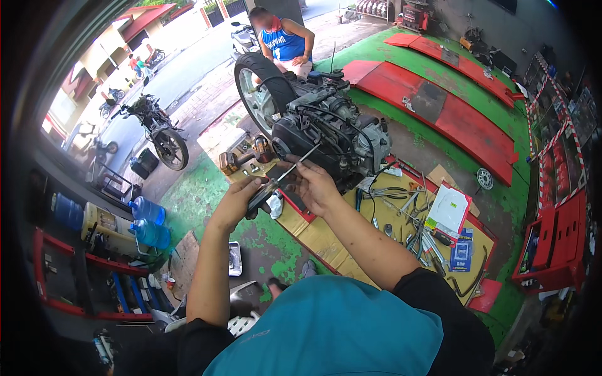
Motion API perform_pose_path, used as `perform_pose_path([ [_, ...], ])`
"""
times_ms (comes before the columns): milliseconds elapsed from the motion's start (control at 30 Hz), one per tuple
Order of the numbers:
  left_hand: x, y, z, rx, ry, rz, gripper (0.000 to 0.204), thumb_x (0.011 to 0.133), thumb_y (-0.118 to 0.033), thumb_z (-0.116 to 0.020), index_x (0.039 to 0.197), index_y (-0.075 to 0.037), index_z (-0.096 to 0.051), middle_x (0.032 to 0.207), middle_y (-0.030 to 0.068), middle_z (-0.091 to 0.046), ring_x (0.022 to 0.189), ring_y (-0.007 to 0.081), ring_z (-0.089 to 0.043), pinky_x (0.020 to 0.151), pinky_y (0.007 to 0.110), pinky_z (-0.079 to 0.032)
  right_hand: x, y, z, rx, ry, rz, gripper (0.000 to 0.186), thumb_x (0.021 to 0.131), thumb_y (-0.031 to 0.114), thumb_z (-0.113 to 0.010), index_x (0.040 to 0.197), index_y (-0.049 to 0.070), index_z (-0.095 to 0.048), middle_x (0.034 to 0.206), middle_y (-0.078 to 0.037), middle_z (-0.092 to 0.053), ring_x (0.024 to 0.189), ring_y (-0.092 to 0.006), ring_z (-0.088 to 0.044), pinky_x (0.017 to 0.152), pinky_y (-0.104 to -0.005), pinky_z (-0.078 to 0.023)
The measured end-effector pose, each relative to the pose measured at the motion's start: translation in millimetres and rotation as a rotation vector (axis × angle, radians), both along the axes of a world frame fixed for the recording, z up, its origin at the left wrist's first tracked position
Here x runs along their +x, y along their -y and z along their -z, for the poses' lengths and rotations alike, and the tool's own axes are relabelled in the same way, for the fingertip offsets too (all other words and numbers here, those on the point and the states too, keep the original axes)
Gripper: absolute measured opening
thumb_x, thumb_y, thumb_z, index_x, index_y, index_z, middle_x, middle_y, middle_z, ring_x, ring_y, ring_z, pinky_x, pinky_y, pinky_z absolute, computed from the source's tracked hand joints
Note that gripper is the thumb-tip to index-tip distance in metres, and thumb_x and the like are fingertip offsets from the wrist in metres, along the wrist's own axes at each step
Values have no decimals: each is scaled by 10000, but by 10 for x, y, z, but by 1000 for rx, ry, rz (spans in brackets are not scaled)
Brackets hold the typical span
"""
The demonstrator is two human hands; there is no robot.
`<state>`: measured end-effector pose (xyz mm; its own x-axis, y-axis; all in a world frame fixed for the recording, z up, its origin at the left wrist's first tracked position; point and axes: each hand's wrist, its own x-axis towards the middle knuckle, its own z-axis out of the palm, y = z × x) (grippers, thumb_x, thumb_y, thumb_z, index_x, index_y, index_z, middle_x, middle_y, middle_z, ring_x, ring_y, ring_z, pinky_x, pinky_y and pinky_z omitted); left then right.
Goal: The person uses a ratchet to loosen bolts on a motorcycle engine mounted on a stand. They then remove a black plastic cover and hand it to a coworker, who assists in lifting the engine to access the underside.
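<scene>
Two bare hands meet in front of the engine. The left hand (238, 199) is closed around a dark part (259, 198), with the thumb lying along its upper side. The right hand (311, 187) is half curled, its thumb and fingers pinched on a slim metal rod (302, 159) that slants from the dark part up toward the engine (338, 128). Whether the rod's lower end sits inside the dark part or only against it is hard to tell at this size.

The engine stands just beyond the hands, a large spoked wheel (276, 94) at its left side. Below lies a low, red-edged bench (329, 252) covered with tan cardboard. On its right half are scattered hand tools (412, 210), a white sheet (449, 208) and a blue packet (462, 254); a power tool (232, 163) lies to the left of the engine.

On the floor, a metal tray (234, 258) is near the left forearm, and blue water jugs (152, 233) stand farther left. Red ramps (433, 119) stretch across the green floor (392, 62) at upper right. Behind the wheel sits another person (285, 45) in a blue top.
</scene>
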<state>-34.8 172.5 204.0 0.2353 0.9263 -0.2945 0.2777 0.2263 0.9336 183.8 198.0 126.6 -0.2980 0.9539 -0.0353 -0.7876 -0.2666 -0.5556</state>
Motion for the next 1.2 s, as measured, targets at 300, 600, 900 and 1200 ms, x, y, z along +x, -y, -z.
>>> perform_pose_path([
  [300, 70, 312, 122, 581, -141, -201, 598, 849, 4, -827, 1382, -27, -558, 1075, 95, -657, 927, 161, -688, 735, 310, -601, -189, -235, 221, -94, 121, 139, 279, 1004, 351, -751, 1071, 91, -675, 909, -34, -719, 776, -142, -665, 719, -332, -565],
  [600, 8, 256, -29, 14, 142, -322, 423, 990, -144, -731, 1347, 6, -560, 1127, 146, -697, 923, 200, -722, 756, 310, -622, -148, -93, 88, -25, 48, 65, 133, 1068, 195, -654, 1123, 79, -689, 922, -30, -717, 837, -144, -696, 768, -322, -586],
  [900, 70, 362, 455, 460, 82, -370, 388, 1068, -167, -619, 1400, 2, -507, 1035, 155, -713, 789, 204, -742, 647, 309, -618, -261, -96, 95, -6, -33, 96, 215, 1099, 218, -591, 1211, 43, -648, 1064, -68, -733, 925, -183, -708, 842, -355, -585],
  [1200, 205, 484, 281, 645, 93, -404, 416, 1054, -130, -600, 1442, -25, -493, 1136, 148, -664, 975, 228, -731, 788, 340, -626, -277, -119, 196, 2, 14, 71, 197, 1079, 204, -627, 1183, 38, -655, 1134, -150, -747, 1014, -246, -736, 922, -405, -614],
])
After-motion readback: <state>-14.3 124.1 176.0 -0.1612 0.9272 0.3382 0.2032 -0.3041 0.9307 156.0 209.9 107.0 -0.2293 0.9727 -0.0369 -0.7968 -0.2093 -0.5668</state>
